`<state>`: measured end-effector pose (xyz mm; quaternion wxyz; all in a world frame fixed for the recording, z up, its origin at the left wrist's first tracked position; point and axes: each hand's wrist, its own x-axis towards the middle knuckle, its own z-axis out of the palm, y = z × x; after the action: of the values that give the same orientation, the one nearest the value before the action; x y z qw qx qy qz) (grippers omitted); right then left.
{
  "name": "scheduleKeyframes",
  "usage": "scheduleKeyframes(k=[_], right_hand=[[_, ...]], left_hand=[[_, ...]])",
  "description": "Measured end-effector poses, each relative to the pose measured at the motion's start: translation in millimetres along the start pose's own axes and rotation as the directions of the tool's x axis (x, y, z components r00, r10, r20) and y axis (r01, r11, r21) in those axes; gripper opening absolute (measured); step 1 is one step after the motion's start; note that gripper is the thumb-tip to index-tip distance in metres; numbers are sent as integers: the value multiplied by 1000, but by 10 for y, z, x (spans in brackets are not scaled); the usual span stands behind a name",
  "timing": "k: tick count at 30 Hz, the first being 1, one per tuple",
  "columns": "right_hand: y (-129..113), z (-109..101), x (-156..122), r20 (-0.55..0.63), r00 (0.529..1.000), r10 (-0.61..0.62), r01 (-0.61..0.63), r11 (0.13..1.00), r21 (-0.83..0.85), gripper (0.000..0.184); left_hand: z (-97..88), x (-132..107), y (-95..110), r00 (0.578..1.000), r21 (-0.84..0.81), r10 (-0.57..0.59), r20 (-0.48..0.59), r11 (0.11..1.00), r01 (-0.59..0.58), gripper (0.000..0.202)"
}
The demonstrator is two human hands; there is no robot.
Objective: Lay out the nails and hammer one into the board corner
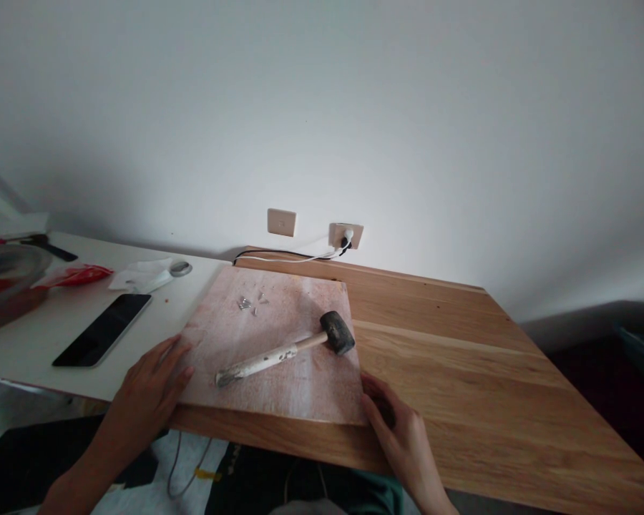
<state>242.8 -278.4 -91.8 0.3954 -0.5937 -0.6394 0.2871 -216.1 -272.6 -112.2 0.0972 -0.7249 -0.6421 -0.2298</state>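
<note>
A flat, pinkish, worn board (pixel 279 325) lies on the wooden tabletop, its left side against the white table. On it rests a rubber mallet (pixel 276 357) with a black head and a white-flaked handle, head to the right. Several small metal nails (pixel 245 304) lie loose near the board's upper left. My left hand (pixel 150 383) grips the board's left edge near the front corner, fingers slightly apart. At the opposite edge, my right hand (pixel 394 415) has its thumb and curled fingers against the board's side; some fingertips are hidden.
Left of the board, a white table (pixel 37 357) bears a black-screened phone (pixel 104 329), a roll of tape (pixel 180 268), a red packet (pixel 80 274) and a clear plastic container (pixel 11 279). Cables run to a wall socket (pixel 346 235) behind. Wooden tabletop (pixel 461 372) extends rightward.
</note>
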Motion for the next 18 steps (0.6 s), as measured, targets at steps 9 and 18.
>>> scheduleKeyframes(k=[9, 18], right_hand=[[18, -2, 0, 13, 1000, 7, -7, 1000, 16, 41], [-13, -43, 30, 56, 998, 2, -3, 1000, 14, 40]], left_hand=[[3, -18, -43, 999, 4, -41, 14, 999, 41, 56], [26, 15, -32, 999, -55, -31, -45, 998, 28, 60]])
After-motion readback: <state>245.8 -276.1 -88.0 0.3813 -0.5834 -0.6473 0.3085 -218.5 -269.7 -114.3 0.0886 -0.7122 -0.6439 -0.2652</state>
